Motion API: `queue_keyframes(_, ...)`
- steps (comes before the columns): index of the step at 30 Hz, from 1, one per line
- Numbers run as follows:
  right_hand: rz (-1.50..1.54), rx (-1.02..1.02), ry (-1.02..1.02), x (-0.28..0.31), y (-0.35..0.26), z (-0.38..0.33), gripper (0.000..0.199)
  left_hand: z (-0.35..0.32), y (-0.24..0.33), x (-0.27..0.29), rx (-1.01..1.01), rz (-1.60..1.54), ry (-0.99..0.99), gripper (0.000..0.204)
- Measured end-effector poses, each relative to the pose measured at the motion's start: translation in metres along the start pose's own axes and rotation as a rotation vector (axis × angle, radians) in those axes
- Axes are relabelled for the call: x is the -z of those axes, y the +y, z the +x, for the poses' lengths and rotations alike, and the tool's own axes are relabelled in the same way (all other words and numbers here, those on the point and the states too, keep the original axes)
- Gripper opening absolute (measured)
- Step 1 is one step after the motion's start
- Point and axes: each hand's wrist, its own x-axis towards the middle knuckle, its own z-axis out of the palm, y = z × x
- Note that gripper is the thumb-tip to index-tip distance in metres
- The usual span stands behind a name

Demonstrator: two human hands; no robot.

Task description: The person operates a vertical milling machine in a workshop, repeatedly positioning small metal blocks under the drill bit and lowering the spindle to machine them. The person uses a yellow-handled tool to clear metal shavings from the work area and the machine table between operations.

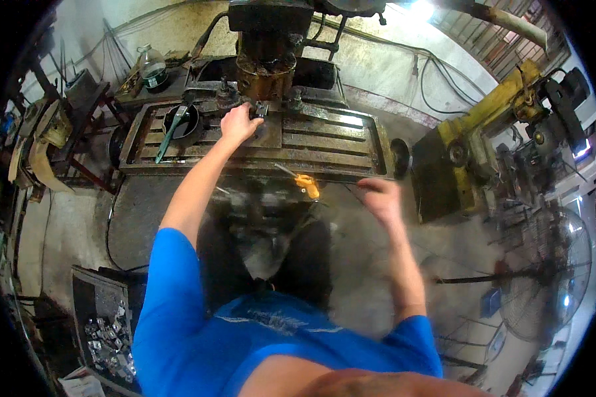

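My left hand (238,124) reaches over the slotted machine table (341,148), its fingers closed around the edge of a small dark metal part (261,110) below the machine's spindle head (266,74). Part of that piece is hidden by my fingers. Off the table's front edge, to the right, my right hand (381,200) hangs in the air. Its fingers look bent but are smeared by motion, and nothing plainly shows in them. Between my arms, an orange air blow gun (306,186) with a thin metal nozzle is at the table's front.
A brush (171,135) with a green handle rests across a round pan (191,123) on the table's left. A clear jug (153,68) stands behind. Low on the left, a bin (99,286) holds several metal pieces. A yellow-green machine (437,169) and a fan (543,278) stand right.
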Motion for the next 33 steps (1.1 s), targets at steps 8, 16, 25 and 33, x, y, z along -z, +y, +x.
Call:
queue_keyframes(8, 0.287, 0.951, 0.376, 0.158, -0.155, 0.100, 0.043, 0.021, -0.016, -0.004, -0.060, -0.038, -0.066, 0.046)
queue_keyframes(16, 0.623, 1.029, 0.218, 0.197, -0.259, 0.114, 0.055, 0.019, -0.005, 0.004, -0.135, -0.166, 0.007, 0.046)
queue_keyframes(25, 0.443, 1.167, 0.417, 0.114, -0.176, 0.067, 0.039, 0.018, -0.005, 0.013, 0.009, -0.199, -0.163, 0.052)
queue_keyframes(33, 0.416, 1.168, 0.482, 0.110, -0.173, 0.067, 0.034, 0.028, -0.013, 0.000, 0.072, -0.163, -0.172, 0.048)
